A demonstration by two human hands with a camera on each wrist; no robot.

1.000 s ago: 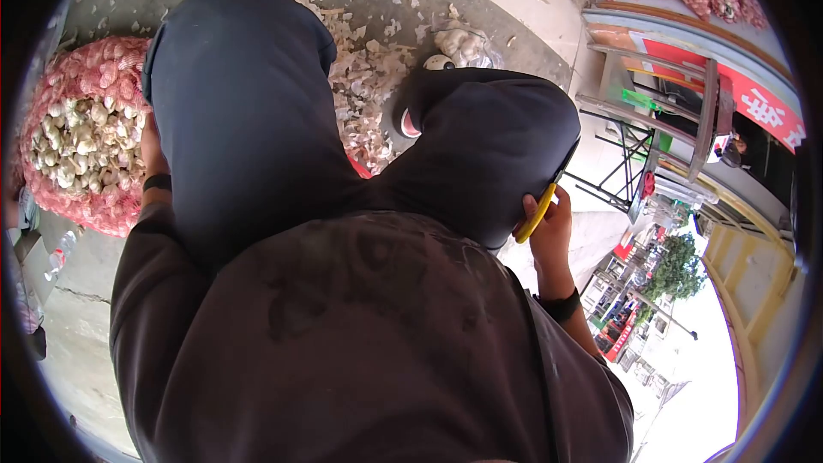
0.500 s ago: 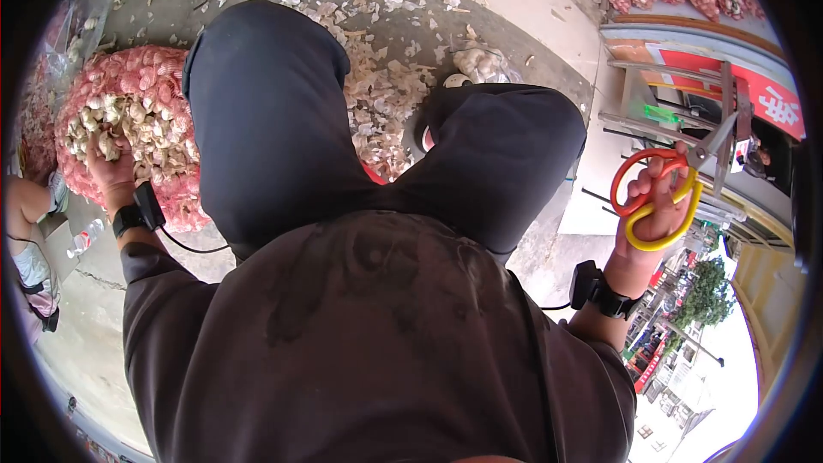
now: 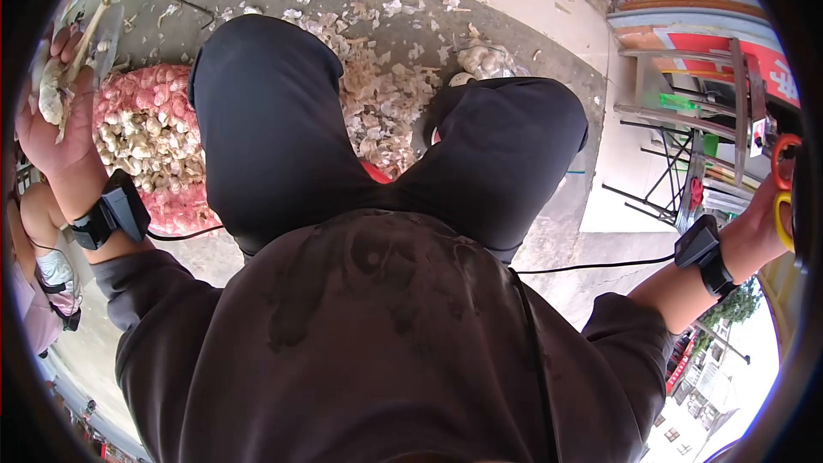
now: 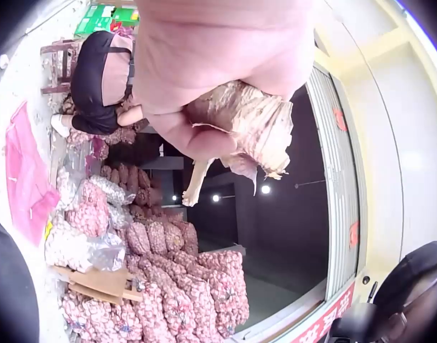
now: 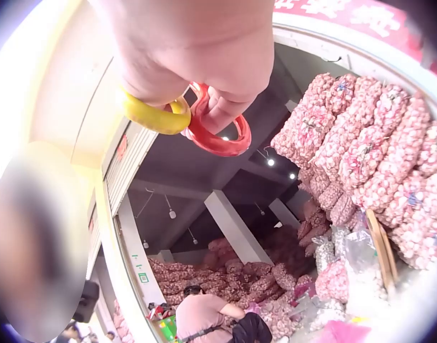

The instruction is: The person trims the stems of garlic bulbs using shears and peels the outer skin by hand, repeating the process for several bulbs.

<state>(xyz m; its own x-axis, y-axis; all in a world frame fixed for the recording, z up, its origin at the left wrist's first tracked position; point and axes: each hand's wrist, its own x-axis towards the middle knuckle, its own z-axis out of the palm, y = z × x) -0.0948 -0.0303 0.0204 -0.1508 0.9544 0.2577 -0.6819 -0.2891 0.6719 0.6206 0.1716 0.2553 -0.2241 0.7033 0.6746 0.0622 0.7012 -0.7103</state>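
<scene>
At the far left of the head view, my left hand (image 3: 64,141) is raised beside a pink mesh sack and holds one garlic bulb (image 3: 53,99) with its long dry stem. The left wrist view shows the bulb (image 4: 250,125) closely, its papery skin flaking, with a digit bent against it. Bulbs fill the opening of the mesh sack (image 3: 141,90), left of my knee. Out at the far right, my right hand (image 3: 747,219) grips scissors (image 3: 782,225) with one yellow and one red handle. Fingers pass through the handle loops (image 5: 220,145) in the right wrist view; the blades are hidden.
Papery garlic skins (image 3: 386,107) litter the floor between my legs, near a clear bag of garlic (image 3: 489,58). Another person (image 3: 43,223) sits close at the left. A metal-framed stand (image 3: 677,163) is at the right. Stacked garlic sacks (image 4: 182,293) fill the shop.
My left hand has gone from beside the sack into its opening, then up and left with a garlic bulb. My right hand has lifted the scissors from beside the knee and out to the right.
</scene>
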